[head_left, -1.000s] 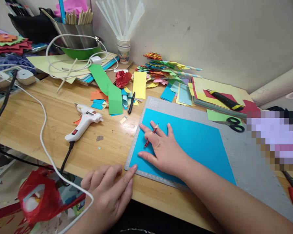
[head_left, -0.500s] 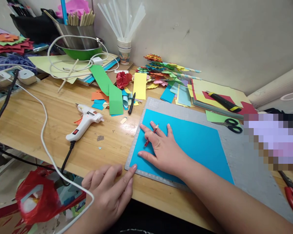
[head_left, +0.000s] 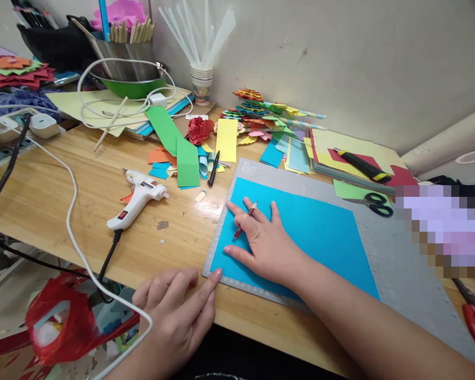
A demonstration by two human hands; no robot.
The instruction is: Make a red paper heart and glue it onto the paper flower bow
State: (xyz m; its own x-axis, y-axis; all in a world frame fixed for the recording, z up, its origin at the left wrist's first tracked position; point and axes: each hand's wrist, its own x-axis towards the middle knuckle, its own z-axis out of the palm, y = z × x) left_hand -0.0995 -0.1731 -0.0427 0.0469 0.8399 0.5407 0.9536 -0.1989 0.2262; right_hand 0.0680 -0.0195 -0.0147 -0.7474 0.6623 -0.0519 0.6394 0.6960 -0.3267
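Observation:
A blue sheet of paper (head_left: 320,232) lies on a grey cutting mat (head_left: 404,264). My right hand (head_left: 269,243) presses flat on the sheet's left part, fingers spread, with a short red pencil (head_left: 252,209) tucked between them, its tip pointing away from me. At the near left corner of the mat, my left hand (head_left: 178,306) rests with its index finger stretched out, the fingertip touching the corner of the sheet. Its other fingers are loosely bent and nothing shows in them. Left of the mat lies a white hot glue gun (head_left: 138,198).
Beyond the mat are green paper strips (head_left: 188,161), a black pen (head_left: 214,169) and paper flowers (head_left: 257,108). Scissors (head_left: 374,203) and a box cutter (head_left: 364,165) lie at the right. A white cable (head_left: 73,211) crosses the left side, over my left wrist. A red plastic bag (head_left: 63,322) sits below.

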